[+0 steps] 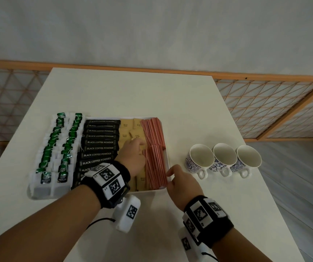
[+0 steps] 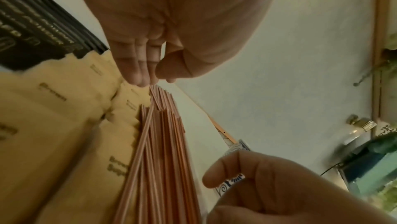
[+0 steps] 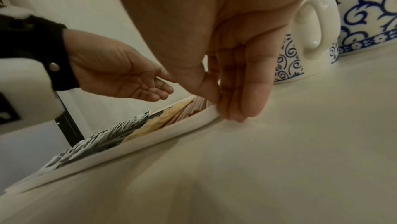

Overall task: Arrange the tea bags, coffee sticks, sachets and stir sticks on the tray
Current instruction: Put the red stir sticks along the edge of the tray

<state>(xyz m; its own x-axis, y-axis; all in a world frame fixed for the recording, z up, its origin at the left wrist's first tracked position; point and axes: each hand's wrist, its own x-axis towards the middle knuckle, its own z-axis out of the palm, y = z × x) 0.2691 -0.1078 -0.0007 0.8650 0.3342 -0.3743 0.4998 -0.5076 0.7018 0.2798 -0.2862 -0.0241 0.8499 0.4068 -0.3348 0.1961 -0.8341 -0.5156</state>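
The white tray (image 1: 152,191) holds four rows: tea bags (image 1: 57,148) with green tags at the left, black coffee sticks (image 1: 100,142), brown sugar sachets (image 1: 124,133) and red stir sticks (image 1: 155,163) at the right. My left hand (image 1: 133,154) hovers over the sachets. Its straight fingers (image 2: 139,76) touch the far ends of the nearer stir sticks (image 2: 159,159). My right hand (image 1: 182,182) is at the tray's front right corner. There its thumb and fingers (image 3: 244,102) pinch the rim (image 3: 150,136). The tray's left edge is hidden under the tea bags.
Three blue-and-white cups (image 1: 225,157) stand in a row on the white table (image 1: 133,91), right of the tray, handles toward me. The nearest cup (image 3: 311,32) is just behind my right hand. A wooden lattice screen (image 1: 265,110) runs behind the table.
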